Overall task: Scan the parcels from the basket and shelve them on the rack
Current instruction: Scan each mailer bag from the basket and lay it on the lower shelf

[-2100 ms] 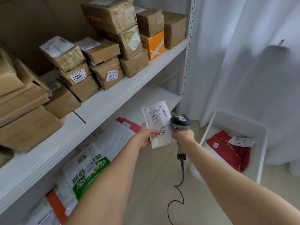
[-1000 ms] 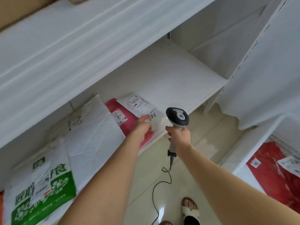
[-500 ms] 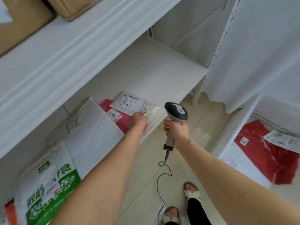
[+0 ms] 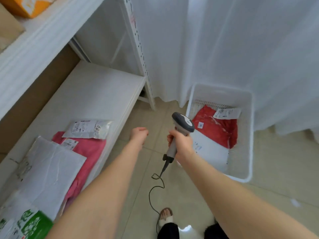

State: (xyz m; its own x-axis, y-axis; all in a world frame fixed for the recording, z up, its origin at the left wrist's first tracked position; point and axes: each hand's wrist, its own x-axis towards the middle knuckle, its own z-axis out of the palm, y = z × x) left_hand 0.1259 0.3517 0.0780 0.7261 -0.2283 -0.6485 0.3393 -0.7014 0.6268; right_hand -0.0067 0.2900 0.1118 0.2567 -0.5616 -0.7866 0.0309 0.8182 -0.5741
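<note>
Gripping the grey corded handheld barcode scanner [image 4: 183, 122] by its handle, my right hand [image 4: 181, 142] has its fingers wrapped tight round it. The head points up and forward, ready, I judge, to aim at a label. My left hand [image 4: 139, 134] hangs over the floor tiles between rack and basket, fingers loosely curled and holding nothing, free for picking.

The clear crinkly plastic pouch with a white printed label [image 4: 88, 129] lies flat on the white rack's lower shelf [image 4: 96, 90], label up so it can be read. Its near edge overlaps the pink plastic mailer bag [image 4: 89, 149], which sits beside a creased white mailer [image 4: 50, 168].

The white slotted plastic basket [image 4: 250, 135] stands on the floor to my right. It holds a red plastic mailer [image 4: 217, 133], a flat white mailer [image 4: 210, 152] touching it, and a small white labelled packet [image 4: 227, 113] at the red one's far edge. Those, I judge, remain to scan, so my empty hand belongs there next.
</note>
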